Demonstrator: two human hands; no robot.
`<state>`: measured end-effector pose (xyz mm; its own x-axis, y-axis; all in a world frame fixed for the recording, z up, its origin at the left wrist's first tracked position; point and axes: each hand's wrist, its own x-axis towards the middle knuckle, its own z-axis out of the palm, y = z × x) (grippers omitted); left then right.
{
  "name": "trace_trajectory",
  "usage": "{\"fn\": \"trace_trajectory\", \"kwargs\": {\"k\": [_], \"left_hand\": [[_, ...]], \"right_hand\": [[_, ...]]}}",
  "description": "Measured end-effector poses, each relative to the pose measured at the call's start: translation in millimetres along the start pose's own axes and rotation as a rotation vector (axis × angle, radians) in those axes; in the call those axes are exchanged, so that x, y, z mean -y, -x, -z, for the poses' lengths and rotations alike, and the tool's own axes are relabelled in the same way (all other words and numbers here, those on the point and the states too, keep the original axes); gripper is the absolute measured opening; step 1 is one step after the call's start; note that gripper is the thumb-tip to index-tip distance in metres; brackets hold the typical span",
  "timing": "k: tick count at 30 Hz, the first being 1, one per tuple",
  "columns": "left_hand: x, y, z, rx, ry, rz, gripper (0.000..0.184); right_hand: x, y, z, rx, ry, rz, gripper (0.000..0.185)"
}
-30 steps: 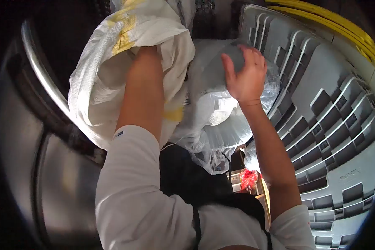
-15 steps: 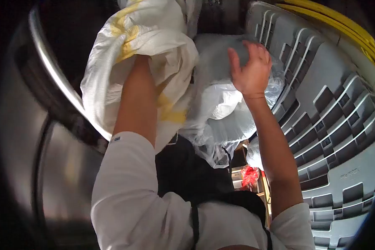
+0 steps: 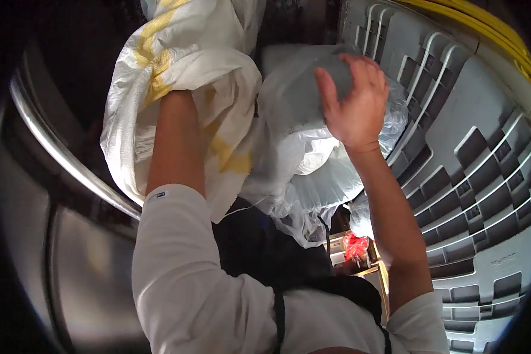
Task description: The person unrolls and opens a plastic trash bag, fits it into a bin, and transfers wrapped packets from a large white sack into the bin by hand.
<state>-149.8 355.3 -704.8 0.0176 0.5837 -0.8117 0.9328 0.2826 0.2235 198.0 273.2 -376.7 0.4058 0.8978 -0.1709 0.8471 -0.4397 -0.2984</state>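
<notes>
A white woven sack (image 3: 218, 68) with yellow stripes stands open at the upper left of centre. My left forearm reaches into its mouth, and the sack's fabric hides my left hand. Beside the sack, to its right, lies a clear plastic bag (image 3: 298, 94) with something white inside. My right hand (image 3: 357, 103) rests on the right part of this plastic, thumb apart from the other fingers, the fingertips lying over its far side.
A large grey plastic crate or pallet (image 3: 454, 147) with a ribbed grid stands along the right. Yellow hoses or cables (image 3: 484, 26) run above it. On the left is a shiny metal surface (image 3: 94, 277) with a curved rim. A red item (image 3: 355, 245) shows low down.
The sack and my left forearm have shifted a little to the left in view. My left hand stays hidden in the sack, and my right hand remains on the plastic bag.
</notes>
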Motion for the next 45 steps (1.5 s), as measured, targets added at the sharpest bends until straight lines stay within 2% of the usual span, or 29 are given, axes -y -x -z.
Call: {"fn": "trace_trajectory", "kwargs": {"k": [6, 11, 16, 23, 29, 31, 33, 36, 40, 43, 45], "left_hand": [[-2, -1, 0, -0.005, 0.008, -0.021, 0.039], [-28, 40, 14, -0.039, -0.063, -0.109, 0.04], [-57, 51, 1, 0.044, -0.167, -0.195, 0.04], [-55, 43, -26, 0.11, -0.244, -0.256, 0.042], [-68, 105, -12, 0.054, -0.215, -0.368, 0.043], [-73, 133, -6, -0.021, -0.153, -0.322, 0.043], [-80, 164, 0, -0.14, -0.044, -0.17, 0.043], [-93, 201, 16, -0.423, 0.207, 0.24, 0.045], [-108, 267, 46, -0.591, 1.318, 0.443, 0.046], [-123, 361, 88, -0.467, 1.597, 0.246, 0.043], [-121, 411, 99, -0.419, 1.706, 0.079, 0.041]], "right_hand": [[-1, 0, 2, 0.022, -0.004, -0.008, 0.044], [4, 1, 1, 0.012, 0.004, -0.046, 0.045], [4, 1, 5, 0.045, 0.023, -0.08, 0.046], [-1, 4, 0, 0.005, 0.002, -0.058, 0.047], [2, 4, 3, 0.031, -0.01, -0.112, 0.054], [2, 5, 3, 0.059, -0.015, -0.122, 0.058], [1, 7, 2, 0.035, 0.002, -0.116, 0.06], [0, 8, -1, -0.001, 0.006, -0.107, 0.063], [-1, 11, 2, -0.055, -0.049, -0.083, 0.065], [-12, 9, 1, -0.094, -0.235, -0.033, 0.063], [-14, 18, 3, -0.329, -0.437, -0.123, 0.057]]}}
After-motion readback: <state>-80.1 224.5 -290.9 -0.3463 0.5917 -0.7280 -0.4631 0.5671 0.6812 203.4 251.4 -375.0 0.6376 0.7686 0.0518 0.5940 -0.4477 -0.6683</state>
